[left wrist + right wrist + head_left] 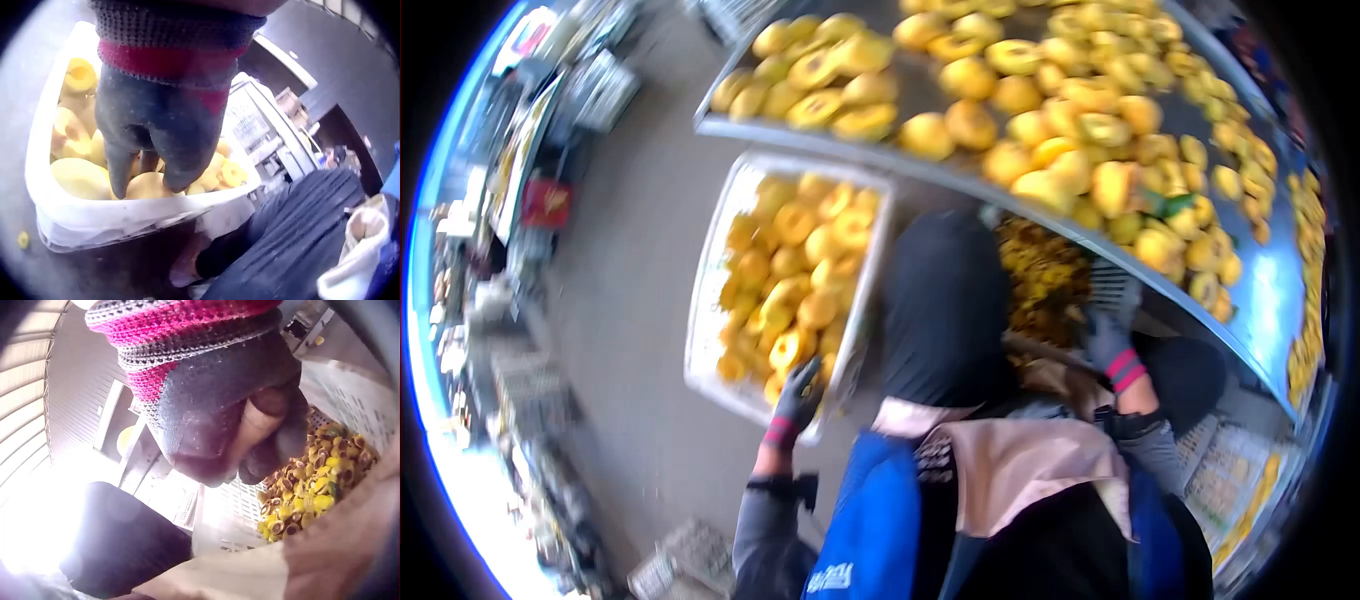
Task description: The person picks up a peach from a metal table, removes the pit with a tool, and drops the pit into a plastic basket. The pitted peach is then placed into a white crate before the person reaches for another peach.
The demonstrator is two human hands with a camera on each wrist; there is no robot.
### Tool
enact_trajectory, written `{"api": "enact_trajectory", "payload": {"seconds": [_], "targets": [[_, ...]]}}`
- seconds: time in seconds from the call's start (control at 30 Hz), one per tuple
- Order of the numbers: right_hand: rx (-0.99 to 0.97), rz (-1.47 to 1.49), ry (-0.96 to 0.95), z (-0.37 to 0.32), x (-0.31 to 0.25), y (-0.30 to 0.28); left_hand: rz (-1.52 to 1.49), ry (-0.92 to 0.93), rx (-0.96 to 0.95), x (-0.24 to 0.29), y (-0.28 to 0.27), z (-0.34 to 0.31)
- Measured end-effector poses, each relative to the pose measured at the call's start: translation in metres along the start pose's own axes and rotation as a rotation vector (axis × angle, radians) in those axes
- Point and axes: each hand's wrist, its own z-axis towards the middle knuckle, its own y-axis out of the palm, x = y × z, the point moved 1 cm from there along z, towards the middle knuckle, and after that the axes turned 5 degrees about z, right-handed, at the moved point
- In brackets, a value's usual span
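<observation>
My gloved left hand [799, 393] is at the near end of a white crate [703, 290] full of yellow peach halves [797, 222], several with hollow centres. In the left wrist view, its thumb and fingers point down and grip a peach half [149, 186] just inside the rim. My gloved right hand [1108, 338] is over a bin of brown and yellow scraps [1045, 275] below the table edge. The right wrist view has its fingers curled round a tan, rod-like handle [255, 427]; its far part is hidden.
A metal table [1255, 300] heaped with yellow peaches [1090, 130] spans the far side, above the scraps bin [356, 394]. My knee [945, 310] stands between crate and bin. A red box [546, 203] and stacked crates [530, 385] line the left side.
</observation>
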Motion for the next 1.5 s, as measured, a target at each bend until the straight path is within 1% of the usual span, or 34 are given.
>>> {"api": "enact_trajectory", "payload": {"seconds": [0.03,0.07,0.1,0.13,0.17,0.2,0.23,0.27,0.3,0.33,0.37,0.4,0.43,0.5,0.53,0.57,0.6,0.63,0.67,0.7,0.77,0.87,0.9,0.97,1.0,1.1,1.17,1.23,1.3,1.33,1.4,1.43,1.47,1.5], "targets": [[-0.035,0.024,0.085,0.0,-0.001,0.0,-0.093,-0.045,-0.023,0.001,0.0,0.001],[-0.07,0.062,0.175,-0.002,-0.009,0.0,0.131,0.049,-0.002,-0.008,0.004,0.013],[-0.137,0.121,0.21,0.001,-0.026,-0.012,0.072,-0.155,-0.084,0.016,-0.006,0.02],[-0.218,0.19,0.233,0.003,-0.04,-0.024,0.021,-0.203,-0.102,0.022,-0.002,0.031],[-0.203,0.173,0.215,-0.001,-0.041,-0.023,0.035,-0.16,-0.08,-0.005,0.012,0.039],[-0.184,0.158,0.183,0.001,-0.039,-0.019,0.118,-0.086,-0.065,-0.018,0.019,0.038],[-0.164,0.146,0.144,0.005,-0.039,-0.019,0.203,-0.014,-0.042,-0.011,0.014,0.045],[-0.101,0.162,0.113,0.002,-0.04,-0.02,0.26,-0.076,-0.168,-0.009,0.004,0.051],[-0.085,0.219,0.082,0.001,-0.044,-0.024,0.319,-0.145,-0.288,0.009,-0.016,0.057],[-0.068,0.27,0.049,-0.001,-0.049,-0.034,0.65,-0.085,-0.385,0.035,-0.038,0.077],[-0.054,0.314,0.022,-0.005,-0.053,-0.047,0.661,-0.248,-0.253,0.05,-0.054,0.101],[-0.062,0.333,0.056,-0.011,-0.062,-0.065,0.443,-0.11,-0.079,0.118,-0.083,0.115],[-0.074,0.368,0.067,-0.017,-0.068,-0.077,0.609,0.22,0.189,0.163,-0.101,0.137],[-0.109,0.443,0.083,-0.025,-0.075,-0.093,0.197,0.289,0.288,0.266,-0.126,0.161],[-0.098,0.448,0.049,-0.028,-0.076,-0.097,0.184,0.382,0.317,0.295,-0.127,0.182],[-0.124,0.449,0.052,-0.03,-0.078,-0.102,0.255,0.349,0.304,0.337,-0.129,0.196],[-0.148,0.452,0.054,-0.033,-0.081,-0.109,0.429,0.537,0.383,0.344,-0.125,0.231],[-0.172,0.456,0.058,-0.034,-0.081,-0.111,0.438,0.546,0.365,0.362,-0.117,0.257],[-0.099,0.428,-0.008,-0.035,-0.077,-0.108,0.441,0.535,0.28,0.373,-0.111,0.283],[-0.118,0.502,0.031,-0.037,-0.077,-0.114,0.322,0.267,0.038,0.395,-0.106,0.296],[-0.165,0.654,0.109,-0.042,-0.081,-0.128,0.383,0.087,-0.134,0.42,-0.09,0.309],[0.054,0.58,-0.044,-0.041,-0.074,-0.124,0.776,0.393,-0.151,0.395,-0.074,0.349],[0.133,0.595,-0.096,-0.039,-0.074,-0.122,0.754,0.397,-0.123,0.388,-0.071,0.354],[0.299,0.622,-0.21,-0.026,-0.079,-0.121,0.715,0.405,-0.056,0.374,-0.074,0.351],[0.347,0.655,-0.28,-0.021,-0.085,-0.125,0.564,0.438,0.037,0.375,-0.073,0.338],[0.363,0.85,-0.357,-0.003,-0.107,-0.147,-0.135,0.243,-0.004,0.423,-0.068,0.263],[0.489,0.801,-0.382,0.015,-0.115,-0.137,-0.46,0.277,-0.101,0.459,-0.048,0.21],[0.606,0.762,-0.391,0.018,-0.118,-0.137,-0.736,0.49,-0.13,0.465,-0.016,0.195],[0.714,0.751,-0.38,0.015,-0.121,-0.139,-0.96,0.415,-0.186,0.477,-0.005,0.169],[0.795,0.703,-0.386,0.014,-0.119,-0.136,-1.109,0.441,-0.22,0.479,0.005,0.168],[0.767,0.69,-0.363,0.006,-0.115,-0.139,-0.385,0.845,0.156,0.487,0.009,0.153],[0.752,0.686,-0.354,0.003,-0.114,-0.14,-0.001,1.008,0.343,0.491,0.011,0.146],[0.715,0.753,-0.318,0.002,-0.113,-0.139,0.048,1.014,0.373,0.494,0.013,0.143],[0.678,0.821,-0.279,0.002,-0.111,-0.136,-0.439,0.876,0.169,0.491,0.017,0.145]]}}
